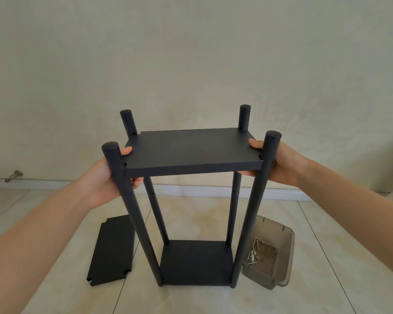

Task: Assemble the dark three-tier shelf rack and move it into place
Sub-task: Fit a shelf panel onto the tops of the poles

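1. The top shelf (191, 150) of the rack (195, 261), stood on the floor (191, 214), was gripped at 9 o'clock by the left hand (104, 180) and at 3 o'clock by the right hand (284, 166).
2. Both palms were partly hidden by the front posts (247, 223).
3. A loose panel (111, 248) was laid at 7 o'clock, a tray (284, 257) of screws (252, 256) at 5 o'clock.

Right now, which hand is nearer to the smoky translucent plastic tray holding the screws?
Right. The right hand grips the dark top shelf at its right edge, above the plastic tray; the left hand grips the opposite edge, farther away.
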Action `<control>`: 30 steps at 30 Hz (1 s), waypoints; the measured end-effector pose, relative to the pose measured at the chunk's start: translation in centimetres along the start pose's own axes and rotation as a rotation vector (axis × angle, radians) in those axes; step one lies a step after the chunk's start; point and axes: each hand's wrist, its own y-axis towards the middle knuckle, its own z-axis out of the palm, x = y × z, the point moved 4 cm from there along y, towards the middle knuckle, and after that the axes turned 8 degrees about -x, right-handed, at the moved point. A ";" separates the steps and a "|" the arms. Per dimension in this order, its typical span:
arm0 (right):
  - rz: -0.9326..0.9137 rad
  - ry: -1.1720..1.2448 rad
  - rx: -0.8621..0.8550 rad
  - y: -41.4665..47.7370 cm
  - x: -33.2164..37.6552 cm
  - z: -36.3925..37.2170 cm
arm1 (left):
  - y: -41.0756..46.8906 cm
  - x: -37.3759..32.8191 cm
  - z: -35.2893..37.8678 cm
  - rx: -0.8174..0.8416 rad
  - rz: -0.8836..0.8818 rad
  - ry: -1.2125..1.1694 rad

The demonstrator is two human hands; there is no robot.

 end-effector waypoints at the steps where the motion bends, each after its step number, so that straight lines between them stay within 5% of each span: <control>1: 0.001 -0.001 -0.004 0.0 -0.2 -0.1 | 0.1 0.2 0.0 0.003 -0.005 -0.007; 30: 0.077 -0.115 -0.061 0.4 -6.4 -1.7 | 3.4 6.5 -2.6 -0.006 -0.112 0.022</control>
